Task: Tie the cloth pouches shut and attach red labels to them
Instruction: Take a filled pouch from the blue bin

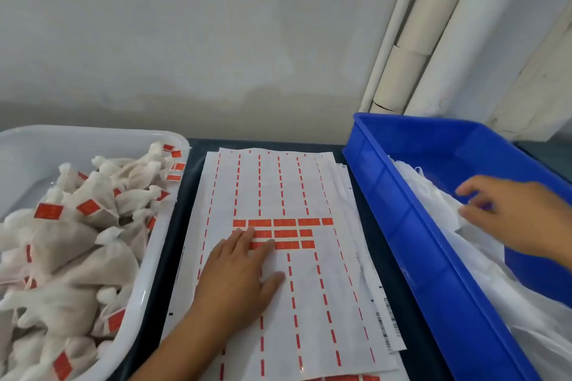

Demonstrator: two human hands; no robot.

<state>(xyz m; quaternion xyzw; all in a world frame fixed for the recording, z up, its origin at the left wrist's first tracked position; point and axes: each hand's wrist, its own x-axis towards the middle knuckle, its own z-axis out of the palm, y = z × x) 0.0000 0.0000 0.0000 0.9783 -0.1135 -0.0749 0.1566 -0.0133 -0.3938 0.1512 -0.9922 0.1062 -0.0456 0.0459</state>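
A white label sheet [278,189] lies in the middle of the dark table, with a few rows of red labels [284,233] left on it. My left hand [238,278] rests flat on the sheet, fingertips over the lower red labels. At the left, a clear tub [148,269] holds several tied white cloth pouches [77,244] bearing red labels. My right hand [510,213] reaches into the blue crate [402,216] at the right, fingers loosely curled and touching the white plastic bag [483,272] inside; whether they pinch it is unclear.
More label sheets lie stacked under the top one [380,312]. White and cardboard tubes [430,25] lean against the grey wall behind the crate. A narrow strip of dark table [182,195] shows between the tub and the sheets.
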